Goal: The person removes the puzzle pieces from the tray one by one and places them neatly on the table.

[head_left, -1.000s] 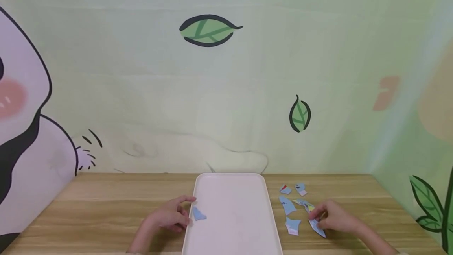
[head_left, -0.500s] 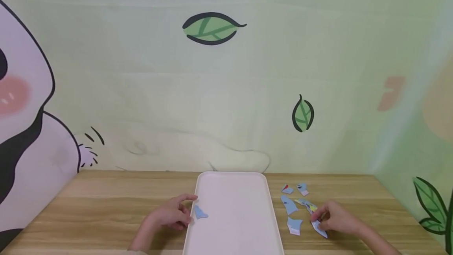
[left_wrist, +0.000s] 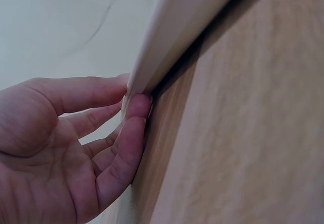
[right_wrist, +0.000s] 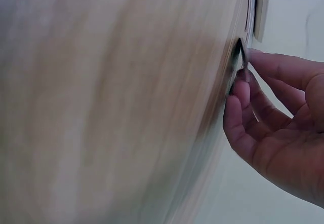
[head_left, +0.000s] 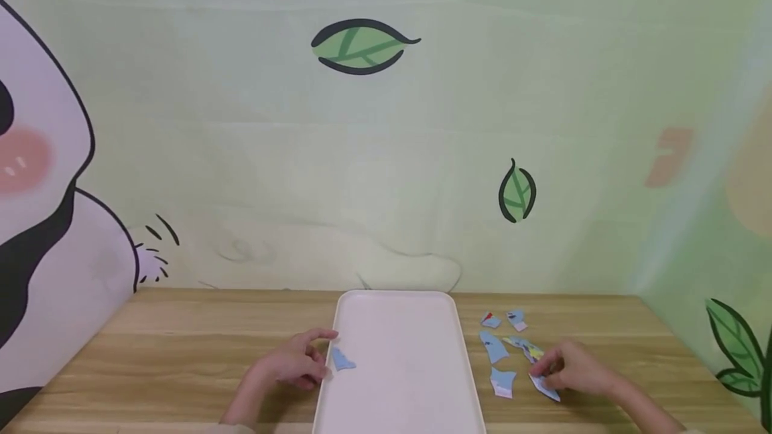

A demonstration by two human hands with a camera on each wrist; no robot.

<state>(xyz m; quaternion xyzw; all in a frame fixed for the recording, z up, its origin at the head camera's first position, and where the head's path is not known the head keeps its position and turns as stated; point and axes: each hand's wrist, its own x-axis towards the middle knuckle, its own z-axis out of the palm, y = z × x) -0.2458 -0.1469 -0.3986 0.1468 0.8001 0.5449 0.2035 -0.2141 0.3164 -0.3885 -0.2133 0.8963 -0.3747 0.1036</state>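
At the tray's left side, my left hand [head_left: 295, 362] grips the rim of the white tray [head_left: 410, 367]; in the left wrist view its thumb lies against the rim and other fingers curl at the side wall. A blue puzzle piece [head_left: 342, 359] lies on the tray close to that hand. To the right of the tray, my right hand [head_left: 573, 370] pinches a long pale-blue puzzle piece [head_left: 545, 390] by its edge. In the right wrist view this piece [right_wrist: 242, 54] is tilted up from the table. The fingers hide part of it.
More flat puzzle pieces lie between the tray and my right hand: one with red [head_left: 490, 319], one blue and pink [head_left: 517, 319], a curved blue one [head_left: 494, 347], another with a pink edge [head_left: 502, 382] and one with yellow [head_left: 526, 347]. A printed cloth backdrop [head_left: 386, 153] stands behind the wooden table [head_left: 181, 353].
The head view has shifted slightly, so the scene sits a little further right and higher. Both hands keep their places at the tray rim and the long puzzle piece.
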